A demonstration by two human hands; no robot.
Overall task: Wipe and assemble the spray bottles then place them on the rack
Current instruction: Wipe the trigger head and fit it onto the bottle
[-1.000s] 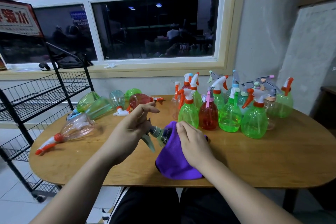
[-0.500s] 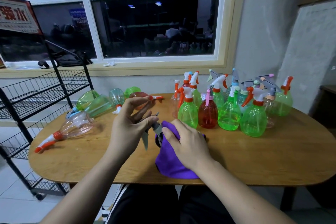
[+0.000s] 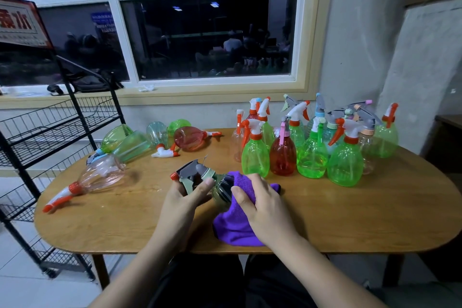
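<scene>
Two hands are working one bottle [image 3: 222,192] low over the table [image 3: 100,227], near its front edge: the left hand [image 3: 185,200] is holding the grey trigger head [image 3: 192,175] in a curled grip at the neck, while the right hand [image 3: 265,205] is gripping the body through the purple cloth [image 3: 235,230]. It's looking like light, thin, empty plastic, probably slick and easy to dent, so the stiff collar and neck are shaping up as the safest hold, the soft cloth adding friction.
</scene>
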